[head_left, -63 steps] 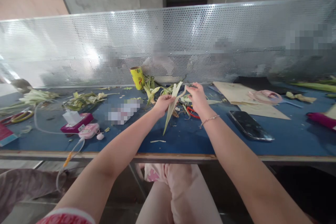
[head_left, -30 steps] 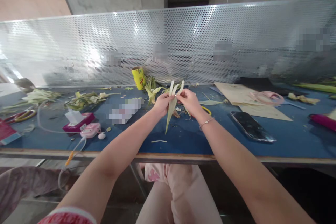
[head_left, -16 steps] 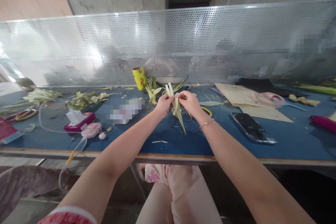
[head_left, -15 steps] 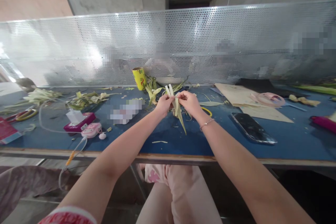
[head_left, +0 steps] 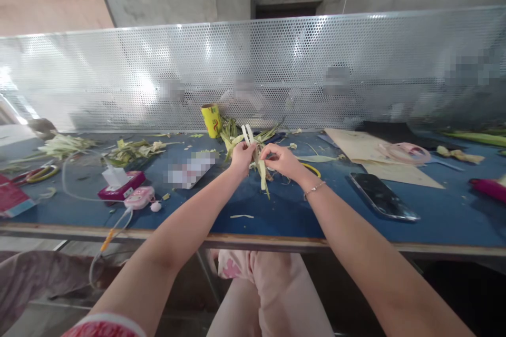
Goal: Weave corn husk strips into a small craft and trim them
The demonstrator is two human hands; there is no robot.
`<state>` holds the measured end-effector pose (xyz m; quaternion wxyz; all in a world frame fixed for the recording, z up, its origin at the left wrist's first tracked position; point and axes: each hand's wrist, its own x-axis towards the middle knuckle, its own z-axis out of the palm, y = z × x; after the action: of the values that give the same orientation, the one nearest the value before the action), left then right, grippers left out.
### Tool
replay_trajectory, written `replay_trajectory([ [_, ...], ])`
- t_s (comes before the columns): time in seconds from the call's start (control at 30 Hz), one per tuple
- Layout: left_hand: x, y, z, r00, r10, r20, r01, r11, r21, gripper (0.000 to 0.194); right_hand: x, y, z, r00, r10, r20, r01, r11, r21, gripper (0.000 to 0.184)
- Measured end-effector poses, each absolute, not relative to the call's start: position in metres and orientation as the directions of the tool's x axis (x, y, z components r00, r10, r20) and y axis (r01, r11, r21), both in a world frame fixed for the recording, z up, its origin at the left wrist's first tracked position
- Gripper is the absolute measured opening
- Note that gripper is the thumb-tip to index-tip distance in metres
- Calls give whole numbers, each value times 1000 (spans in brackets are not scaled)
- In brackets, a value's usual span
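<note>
My left hand (head_left: pixel 242 158) is closed around the pale strips of a dried husk (head_left: pixel 262 175), which looks like corn husk. Two whitish strip ends (head_left: pixel 248 135) stick up above its fingers, and a greenish leaf tail hangs below. My right hand (head_left: pixel 281 160), wearing a thin bracelet, pinches at the husk's right side with bent fingers. Exactly where its fingertips meet the strip is hard to see. Behind both hands lies a heap of green leaves (head_left: pixel 231 134), and a yellow ring (head_left: pixel 312 169) shows partly beyond the right wrist.
A yellow roll (head_left: pixel 211 121) stands by the perforated metal screen (head_left: pixel 158 63). On the blue table are a phone (head_left: pixel 382 197), tan paper sheets (head_left: pixel 379 166), a magenta box with a charger (head_left: pixel 122 186), a cable, scissors and more husk piles (head_left: pixel 132 151). Blurred people sit behind the screen.
The hands and husk have shifted slightly left. My right fingers have moved a little lower and away from the left hand, and the hanging tail has swung and looks shorter.
</note>
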<state>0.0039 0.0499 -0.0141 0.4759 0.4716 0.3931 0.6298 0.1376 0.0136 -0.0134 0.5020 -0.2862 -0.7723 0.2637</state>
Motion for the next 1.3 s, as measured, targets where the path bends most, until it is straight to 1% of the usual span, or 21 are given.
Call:
replay_trajectory([
  [0.1, 4, 46, -12, -56, 979, 195, -222, -203, 954, 24, 136, 18, -14, -189, 796, 575, 144, 602, -785, 12],
  [0.13, 5, 44, -11, -39, 981, 190, -222, -194, 956, 23, 136, 20, -15, -122, 834, 538, 124, 551, -826, 15],
  [0.2, 8, 40, -9, -5, 983, 185, -223, -182, 958, 20, 135, 24, -17, -20, 910, 413, 63, 414, -908, 23],
  [0.27, 11, 36, -8, 36, 979, 199, -217, -186, 958, 18, 134, 26, -19, -5, 957, 289, -35, 289, -957, 28],
  [0.3, 12, 34, -8, 58, 975, 215, -208, -199, 958, 18, 134, 26, -19, -30, 967, 254, -89, 251, -964, 30],
  [0.37, 13, 30, -6, 96, 961, 259, -186, -239, 953, 20, 133, 26, -19, -90, 968, 234, -180, 215, -960, 32],
  [0.47, 13, 27, -5, 130, 949, 289, -171, -266, 949, 21, 133, 26, -20, -81, 963, 257, -239, 231, -943, 35],
  [0.6, 12, 27, -4, 125, 953, 277, -155, -257, 954, 21, 135, 28, -20, -60, 956, 287, -241, 266, -933, 35],
  [0.7, 11, 28, -5, 102, 948, 301, -79, -294, 953, 22, 135, 27, -19, -124, 954, 274, -232, 241, -942, 35],
  [0.8, 8, 31, -7, 74, 922, 380, 35, -384, 923, 23, 135, 23, -19, -226, 937, 267, -231, 215, -949, 37],
  [0.87, 6, 33, -9, 66, 907, 415, 55, -419, 907, 23, 136, 21, -19, -286, 922, 262, -222, 203, -954, 36],
  [0.93, 4, 35, -11, 67, 906, 417, 36, -420, 907, 22, 136, 19, -20, -312, 914, 258, -214, 197, -957, 36],
  [1.07, 4, 38, -13, 95, 898, 430, 70, -436, 897, 22, 135, 21, -22, -194, 938, 287, -241, 238, -941, 38],
  [1.17, 6, 39, -14, 82, 897, 435, 97, -441, 892, 19, 134, 23, -22, -131, 944, 302, -237, 266, -934, 38],
  [1.3, 10, 37, -13, 48, 941, 335, -21, -335, 942, 12, 129, 25, -21, -52, 951, 305, -232, 286, -930, 36],
])
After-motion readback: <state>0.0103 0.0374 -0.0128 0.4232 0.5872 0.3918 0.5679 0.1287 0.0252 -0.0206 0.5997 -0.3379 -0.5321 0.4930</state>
